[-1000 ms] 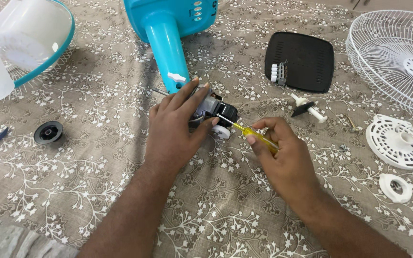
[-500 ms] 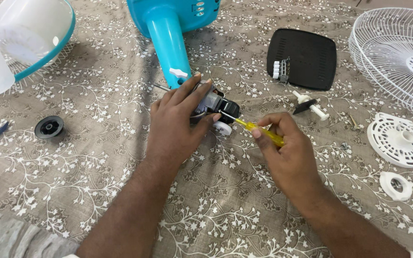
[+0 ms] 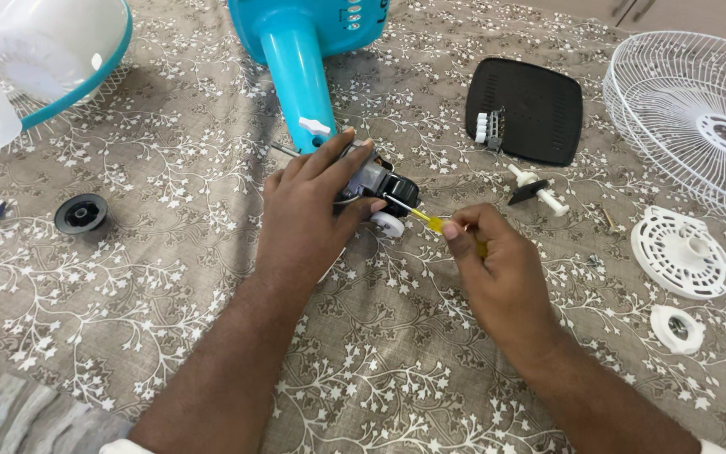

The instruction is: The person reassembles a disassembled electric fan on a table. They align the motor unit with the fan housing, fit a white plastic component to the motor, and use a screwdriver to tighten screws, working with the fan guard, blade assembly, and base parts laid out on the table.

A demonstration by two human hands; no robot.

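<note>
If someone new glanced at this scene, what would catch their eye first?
At the centre, the left hand grips a small fan motor while the right hand points a yellow-handled screwdriver at it. Behind stands a bright blue fan stand; a white wire grille lies far right.

Two bare forearms reach in from the lower edge of the head view, each ending in a bare hand. The left hand (image 3: 308, 214) and the right hand (image 3: 497, 273) wear no gloves, rings or watch. The nails are short and plain. A sliver of white sleeve edge shows on each arm at the bottom of the frame.
</note>
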